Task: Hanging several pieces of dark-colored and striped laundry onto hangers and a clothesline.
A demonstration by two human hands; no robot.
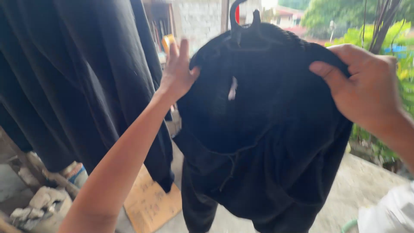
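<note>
Our left hand [177,73] pinches one shoulder of a black garment [263,142] | our right hand [366,88] grips the other shoulder | garment hangs on a dark hanger [239,26], beside another dark cloth [73,82].

A large dark cloth [73,77] hangs at left above a brown cardboard sheet [151,205] (flat on the floor), with green foliage [401,56] behind.
</note>
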